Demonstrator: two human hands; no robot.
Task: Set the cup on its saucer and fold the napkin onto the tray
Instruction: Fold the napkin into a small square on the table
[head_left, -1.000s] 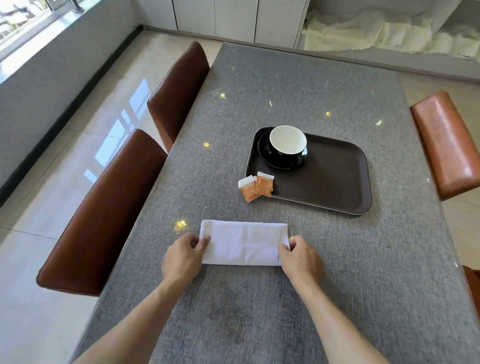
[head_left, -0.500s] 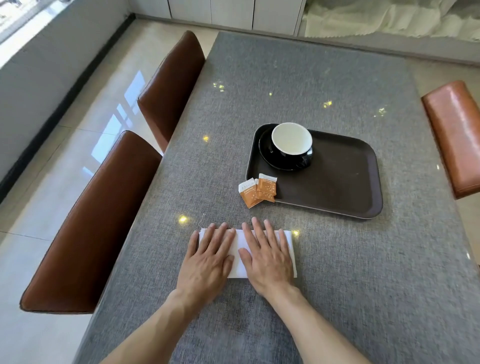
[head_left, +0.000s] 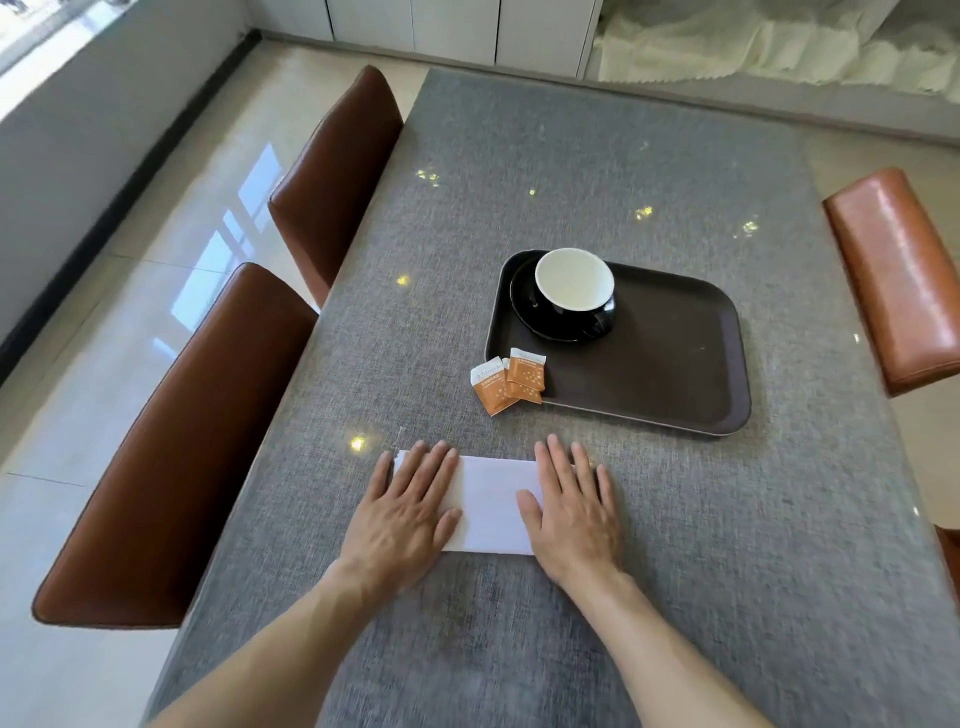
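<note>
A white folded napkin lies flat on the grey table near me. My left hand presses flat on its left end and my right hand presses flat on its right end, fingers spread. Only the middle strip of the napkin shows between them. Beyond it, a dark brown tray holds a black saucer in its far-left corner. A black cup with a white inside stands on that saucer.
Two orange sugar packets lie at the tray's near-left corner, one overlapping its rim. Two brown chairs stand along the table's left edge, and an orange-brown chair at the right edge. Grey cloth covers the table.
My hands went from pinching the napkin's ends to lying flat side by side on it, then slid apart toward its two ends. The cup, saucer and tray stayed put.
</note>
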